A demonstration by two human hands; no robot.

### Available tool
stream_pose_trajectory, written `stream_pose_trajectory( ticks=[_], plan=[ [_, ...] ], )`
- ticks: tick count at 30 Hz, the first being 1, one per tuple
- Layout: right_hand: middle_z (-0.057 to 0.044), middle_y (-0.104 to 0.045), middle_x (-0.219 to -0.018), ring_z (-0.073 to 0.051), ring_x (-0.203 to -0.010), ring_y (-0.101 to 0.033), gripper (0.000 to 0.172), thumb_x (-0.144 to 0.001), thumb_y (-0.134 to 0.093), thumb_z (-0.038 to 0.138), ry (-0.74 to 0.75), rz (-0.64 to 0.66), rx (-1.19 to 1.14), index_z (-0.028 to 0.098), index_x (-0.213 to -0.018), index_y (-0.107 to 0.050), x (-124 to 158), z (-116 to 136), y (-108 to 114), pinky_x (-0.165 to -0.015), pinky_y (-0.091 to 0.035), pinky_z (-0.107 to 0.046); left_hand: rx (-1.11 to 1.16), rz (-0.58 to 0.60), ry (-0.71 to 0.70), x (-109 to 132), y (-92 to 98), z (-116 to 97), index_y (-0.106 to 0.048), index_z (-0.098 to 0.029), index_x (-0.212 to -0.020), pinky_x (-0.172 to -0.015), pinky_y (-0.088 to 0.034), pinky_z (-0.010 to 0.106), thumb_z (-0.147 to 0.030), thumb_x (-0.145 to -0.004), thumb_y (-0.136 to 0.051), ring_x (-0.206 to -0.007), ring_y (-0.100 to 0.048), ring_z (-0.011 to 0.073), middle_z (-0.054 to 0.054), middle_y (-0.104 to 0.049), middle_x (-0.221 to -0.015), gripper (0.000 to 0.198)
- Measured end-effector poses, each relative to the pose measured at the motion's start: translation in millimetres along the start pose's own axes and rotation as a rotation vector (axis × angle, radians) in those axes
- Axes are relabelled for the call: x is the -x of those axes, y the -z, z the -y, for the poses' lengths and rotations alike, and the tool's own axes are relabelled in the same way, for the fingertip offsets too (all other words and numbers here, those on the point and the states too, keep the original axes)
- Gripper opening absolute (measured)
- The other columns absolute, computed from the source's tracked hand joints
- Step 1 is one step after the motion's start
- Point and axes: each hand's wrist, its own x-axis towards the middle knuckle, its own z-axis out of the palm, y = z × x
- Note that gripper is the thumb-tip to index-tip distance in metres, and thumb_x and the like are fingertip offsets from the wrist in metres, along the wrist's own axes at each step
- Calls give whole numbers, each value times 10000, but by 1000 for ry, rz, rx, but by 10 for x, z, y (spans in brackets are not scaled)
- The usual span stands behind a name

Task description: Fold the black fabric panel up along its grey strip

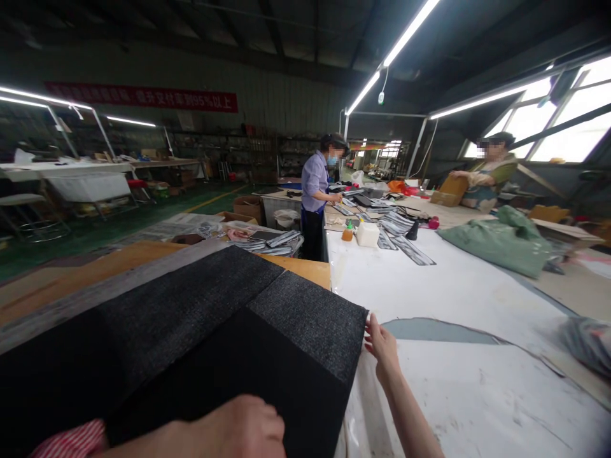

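Large black fabric sheets [296, 388] lie before me, with dark grey textured strips [310, 318] along their far side. My right hand [380, 340] is at the far right corner, its fingers bent around the edge and closed on it. Low in the view, my left hand [238, 426] is over the black fabric, below a red-and-white striped cuff [71, 439]. Its fingers are curled in and slightly blurred; whatever they hold, if anything, is hidden.
A white-topped table [458, 394] extends to the right. On it stand a white square bottle [367, 234], a small orange bottle [348, 233] and patterned strips [413, 250]. A green sack [501, 238] lies farther right. One co-worker [315, 184] stands ahead; another person [491, 172] handles a cardboard box [449, 191].
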Motion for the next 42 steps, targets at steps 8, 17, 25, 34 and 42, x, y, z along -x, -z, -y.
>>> stream_pose_trajectory(
  ticks=[8, 17, 25, 34, 42],
  plan=[
    [15, -612, -791, -120, -657, -593, 268, -931, -623, 402, 73, 29, 144, 138, -889, -618, 4, 2, -55, -614, -521, -272, 425, 200, 275, -1656, -99, 1160, -562, -137, -1217, -872, -534, 421, -363, -967, -589, -1029, -601, 233, 93, -573, -1200, 338],
    [-8, -623, -879, -150, -761, -609, 254, -929, -621, 398, 251, -21, 195, 144, -940, -619, 62, 80, -144, -707, -530, -324, 575, 350, 310, -2469, -684, 1976, -594, -128, -1145, -879, -534, 413, -309, -960, -606, -1018, -610, 216, 85, -601, -1147, 259],
    [-30, -623, -951, -152, -785, -613, 276, -948, -593, 402, 182, 59, 45, 146, -1052, -603, 115, 61, -98, -694, -538, -320, 710, 481, 330, -2409, -756, 2236, -619, -111, -1018, -714, -548, 306, -344, -967, -594, -794, -626, 155, 34, -628, -934, 239],
    [-24, -645, -722, -185, -657, -606, 562, -746, -651, 635, 118, 176, 53, 143, -1015, -627, 532, 117, 2, -554, -454, -278, 659, 209, 398, -2277, -873, 2034, -622, -109, -1032, -787, -551, 354, -363, -965, -591, -897, -629, 201, 43, -625, -1000, 265],
    [-70, -702, -733, -290, -728, -669, 341, -610, -698, 501, 175, 295, 289, 209, -786, -683, 1106, -63, -112, -637, -491, -342, 610, -67, 452, -2236, -858, 1814, -628, -132, -1082, -872, -505, 368, -322, -953, -597, -962, -617, 207, 48, -641, -1045, 232]
  ],
)
